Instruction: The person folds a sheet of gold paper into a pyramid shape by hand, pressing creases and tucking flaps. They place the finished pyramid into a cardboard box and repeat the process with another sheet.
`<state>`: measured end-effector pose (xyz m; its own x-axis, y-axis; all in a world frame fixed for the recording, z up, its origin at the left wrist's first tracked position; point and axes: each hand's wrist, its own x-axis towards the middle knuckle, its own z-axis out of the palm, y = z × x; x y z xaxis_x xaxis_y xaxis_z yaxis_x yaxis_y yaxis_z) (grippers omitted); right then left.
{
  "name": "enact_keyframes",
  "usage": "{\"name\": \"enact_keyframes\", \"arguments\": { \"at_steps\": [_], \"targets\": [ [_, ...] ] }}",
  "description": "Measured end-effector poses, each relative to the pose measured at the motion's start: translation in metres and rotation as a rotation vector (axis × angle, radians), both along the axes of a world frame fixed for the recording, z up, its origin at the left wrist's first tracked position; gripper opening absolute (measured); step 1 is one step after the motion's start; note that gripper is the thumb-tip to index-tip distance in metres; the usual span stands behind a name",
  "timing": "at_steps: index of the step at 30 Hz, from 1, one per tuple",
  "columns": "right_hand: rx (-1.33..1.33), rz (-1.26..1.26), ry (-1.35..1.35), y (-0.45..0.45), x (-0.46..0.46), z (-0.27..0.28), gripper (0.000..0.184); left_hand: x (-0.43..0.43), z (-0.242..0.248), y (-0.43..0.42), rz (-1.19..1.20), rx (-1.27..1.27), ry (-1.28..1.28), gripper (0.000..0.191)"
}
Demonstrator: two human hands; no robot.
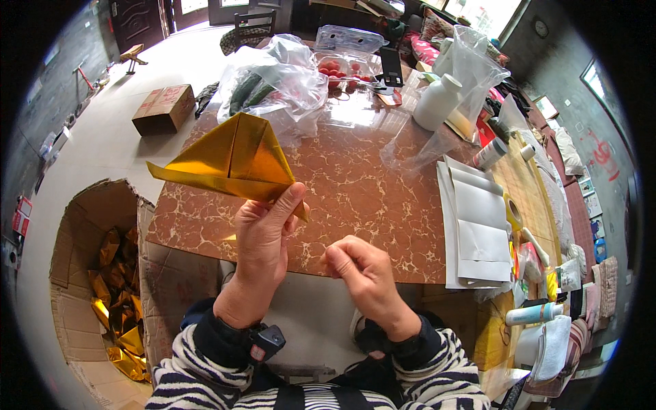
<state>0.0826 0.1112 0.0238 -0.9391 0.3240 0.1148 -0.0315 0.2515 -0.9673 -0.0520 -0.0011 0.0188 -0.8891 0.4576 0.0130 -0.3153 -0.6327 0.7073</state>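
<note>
A folded piece of gold foil paper [225, 159] with a peaked middle and a turned-up lower edge is held above the table's left part. My left hand [266, 236] pinches it at its lower right corner between thumb and fingers. My right hand [361, 271] is curled at the table's near edge, its thumb against the fingers; whether anything small is between them cannot be told. At the left, more folded gold paper pieces [123, 307] lie inside an open cardboard box [97, 205]. A stack of white paper sheets [479, 230] rests on the right of the marbled brown table [359, 205].
Plastic bags with cucumbers [251, 92], a clear box of red fruit [338, 69], a phone [392, 66] and a white bottle [437, 102] stand along the far side. A tape roll [512, 211] lies right of the sheets. A closed carton [163, 109] sits on the floor.
</note>
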Motion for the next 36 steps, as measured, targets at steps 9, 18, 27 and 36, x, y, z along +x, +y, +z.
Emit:
{"name": "enact_keyframes", "arguments": {
  "at_steps": [9,18,27,36],
  "targets": [
    [-0.026,-0.112,0.092,0.005,-0.007,0.001,0.024,0.025,-0.017,0.011,-0.180,-0.103,0.042,0.013],
    [0.071,-0.128,0.054,0.000,-0.003,0.002,0.021,0.027,-0.011,0.012,-0.207,-0.146,-0.009,0.016],
    [-0.031,-0.046,0.033,0.003,-0.001,-0.005,0.022,0.023,-0.008,0.016,-0.167,-0.124,-0.064,0.013],
    [-0.045,-0.151,0.069,0.003,-0.008,-0.001,0.024,0.028,-0.015,0.015,-0.214,-0.136,0.047,0.015]
  ]
}}
